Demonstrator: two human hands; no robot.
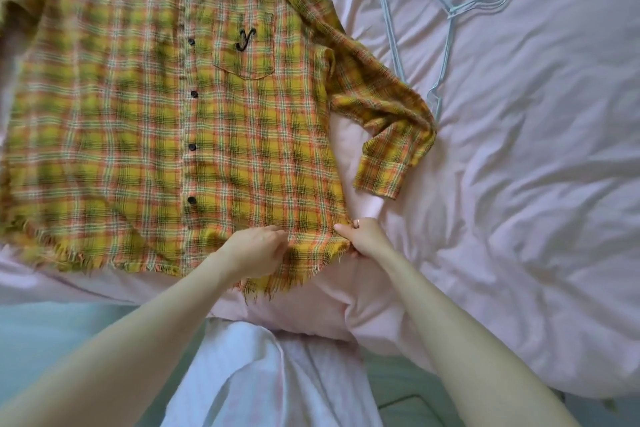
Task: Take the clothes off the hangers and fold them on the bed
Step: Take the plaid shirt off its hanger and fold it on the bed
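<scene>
A yellow, orange and green plaid button-up shirt with a frayed hem is lying spread out, front side up, on a wrinkled pale pink duvet covering the bed. Dark buttons are running down its closed placket, and a chest pocket is carrying a black embroidered letter. The sleeve on the right of the view is bending back on itself, its cuff resting on the duvet beside the shirt's side seam.

The person's left hand is resting on the lower hem, fingers curled down into the fabric; whether it is actually pinching the cloth cannot be told. The right hand, wearing a ring, is closing thumb against fingers on the hem's right corner, clamping the shirt's edge.

Several thin pale blue wire hangers are lying stacked together on the duvet, just beside the bent sleeve and well apart from both hands. White cloth is showing between the forearms at the bottom of the view.
</scene>
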